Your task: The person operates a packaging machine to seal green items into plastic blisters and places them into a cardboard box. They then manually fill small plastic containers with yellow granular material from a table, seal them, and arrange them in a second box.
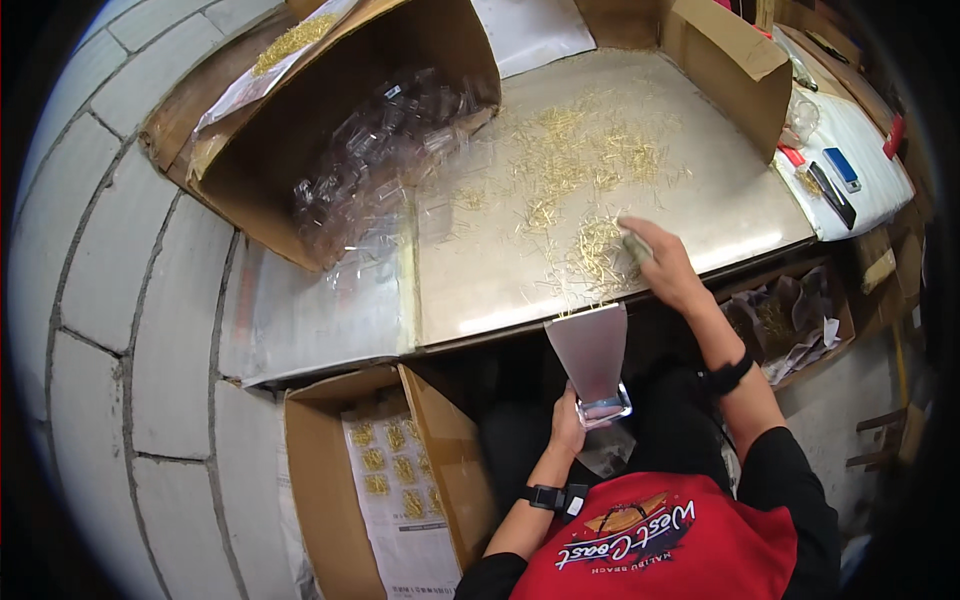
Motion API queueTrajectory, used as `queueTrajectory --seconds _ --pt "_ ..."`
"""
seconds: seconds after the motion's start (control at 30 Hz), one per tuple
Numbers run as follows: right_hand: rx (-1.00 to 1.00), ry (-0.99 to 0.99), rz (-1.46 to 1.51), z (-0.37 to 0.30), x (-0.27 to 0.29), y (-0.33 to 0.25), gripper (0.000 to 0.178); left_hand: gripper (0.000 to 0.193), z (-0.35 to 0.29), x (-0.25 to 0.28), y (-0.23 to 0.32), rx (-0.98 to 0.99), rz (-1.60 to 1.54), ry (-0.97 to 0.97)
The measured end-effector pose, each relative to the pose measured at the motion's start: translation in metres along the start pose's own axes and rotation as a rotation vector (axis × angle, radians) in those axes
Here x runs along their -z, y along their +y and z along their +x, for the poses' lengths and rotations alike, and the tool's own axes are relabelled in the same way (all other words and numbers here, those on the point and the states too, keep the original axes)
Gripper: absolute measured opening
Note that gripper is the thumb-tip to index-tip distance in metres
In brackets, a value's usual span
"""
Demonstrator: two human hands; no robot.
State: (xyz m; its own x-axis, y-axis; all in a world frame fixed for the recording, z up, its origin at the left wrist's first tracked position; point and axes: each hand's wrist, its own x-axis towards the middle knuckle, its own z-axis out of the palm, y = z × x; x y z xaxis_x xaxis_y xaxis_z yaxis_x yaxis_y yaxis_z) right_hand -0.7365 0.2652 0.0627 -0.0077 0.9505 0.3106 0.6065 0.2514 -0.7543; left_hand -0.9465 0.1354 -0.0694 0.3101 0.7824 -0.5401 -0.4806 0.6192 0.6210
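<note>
In front of my body, my left hand (567, 424) is wrapped round the lower end of a grey metal chute (592, 348). Its wide upper end meets the table's front edge, and it narrows toward my hand. A shiny frame shows at the narrow end; whether a clear box sits there I cannot tell. Just beyond the wide end lies a pile of thin gold-coloured wire pins (597, 250). At the right side of this pile is my right hand (664, 266), fingers stretched out and slightly blurred. Something grey-green covers or touches its fingertips.
More pins spread across the metal tabletop (720, 190). A tipped carton (250, 165) at left spills clear plastic boxes (375, 145). Below it, another carton (445, 450) holds small packs of pins (403, 468). A blue tool (842, 168) and black cutter (832, 195) lie at right.
</note>
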Motion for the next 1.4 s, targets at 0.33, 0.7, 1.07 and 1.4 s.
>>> queueTrajectory --seconds 0.33,0.7,1.07,1.4 --pt "0.158 -0.079 -0.528 -0.054 -0.074 -0.051 0.047 0.062 0.003 0.011 -0.008 0.088 0.060 -0.070" --pt "0.279 -0.132 -0.268 -0.070 -0.042 -0.044 0.034 0.053 0.019 0.021 -0.023 0.080 -0.015 -0.132" --pt "0.206 -0.297 -0.038 -0.137 -0.017 -0.032 0.038 0.050 0.009 0.028 -0.028 0.047 -0.016 -0.065" --pt "0.525 -0.070 -0.342 -0.029 -0.072 -0.036 0.035 0.046 0.018 0.032 -0.035 -0.004 0.000 0.046"
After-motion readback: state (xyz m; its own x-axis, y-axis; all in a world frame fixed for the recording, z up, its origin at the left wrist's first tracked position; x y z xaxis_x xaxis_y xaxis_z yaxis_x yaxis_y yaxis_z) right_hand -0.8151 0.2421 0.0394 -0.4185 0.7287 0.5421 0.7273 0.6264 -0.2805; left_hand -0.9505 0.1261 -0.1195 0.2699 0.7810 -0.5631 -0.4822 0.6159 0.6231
